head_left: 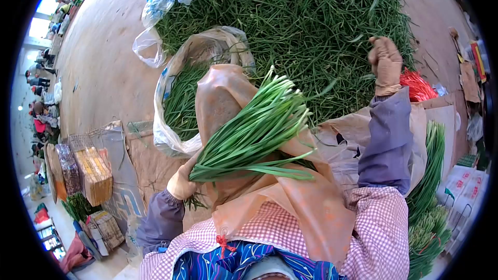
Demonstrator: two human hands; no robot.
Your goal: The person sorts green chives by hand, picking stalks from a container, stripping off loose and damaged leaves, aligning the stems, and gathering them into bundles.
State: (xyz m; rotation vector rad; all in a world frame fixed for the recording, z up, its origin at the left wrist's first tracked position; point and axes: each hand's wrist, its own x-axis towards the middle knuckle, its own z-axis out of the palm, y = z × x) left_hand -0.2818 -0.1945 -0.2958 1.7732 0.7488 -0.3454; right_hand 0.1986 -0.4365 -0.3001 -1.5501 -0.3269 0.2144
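Note:
My left hand [182,179], in a tan glove, grips a bunch of long green stalks [254,129] near its leafy lower end. The pale cut ends point up and to the right, and the bunch lies across the brown plastic apron [220,96] over my lap. My right hand [386,62], also gloved, is raised at the right over the edge of the big heap of loose green stalks [311,26], its fingers curled; whether it holds anything is too small to make out. Near it lies a pile of red ties [416,86].
A white plastic bag [162,119] with green stalks stands open before my left knee. Finished bundles [428,228] lie at my right. Wrapped blocks [93,176] and cardboard [145,161] are on the left. People [40,80] are far off at the left.

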